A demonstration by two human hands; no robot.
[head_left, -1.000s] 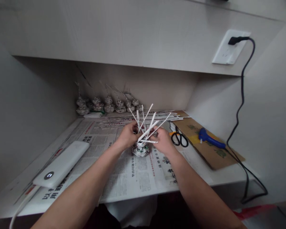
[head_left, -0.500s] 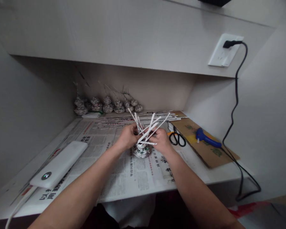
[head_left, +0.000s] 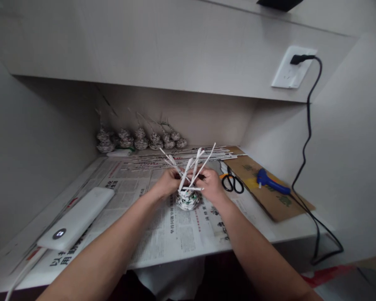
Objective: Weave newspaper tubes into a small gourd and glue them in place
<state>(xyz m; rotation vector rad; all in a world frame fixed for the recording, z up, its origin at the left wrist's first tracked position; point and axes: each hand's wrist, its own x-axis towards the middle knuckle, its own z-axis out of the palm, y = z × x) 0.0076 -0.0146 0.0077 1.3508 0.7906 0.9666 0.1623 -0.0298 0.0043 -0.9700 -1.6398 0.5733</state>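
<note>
A small round woven paper gourd (head_left: 188, 200) stands on newspaper in front of me, its white rolled-paper strips (head_left: 184, 175) sticking up and crossing one another. My left hand (head_left: 169, 182) is closed around strips on the left side; its fingertips are partly hidden behind them. On the right side my right hand (head_left: 209, 184) pinches strips close to the neck of the weave. One short strip points right, below the right fingers. Both hands are at the top of the woven body.
Several finished woven gourds (head_left: 141, 139) line the back wall. Loose paper sticks (head_left: 163, 159) lie before them. Scissors (head_left: 232, 183), cardboard (head_left: 269, 200) and a blue glue gun (head_left: 271, 182) with a black cord are on the right. A white power bank (head_left: 78, 217) lies left on newspaper (head_left: 156, 234).
The upright strips have shifted and spread differently as my fingers work them. The woven body has turned slightly and now shows more of its top, with both hands still on it.
</note>
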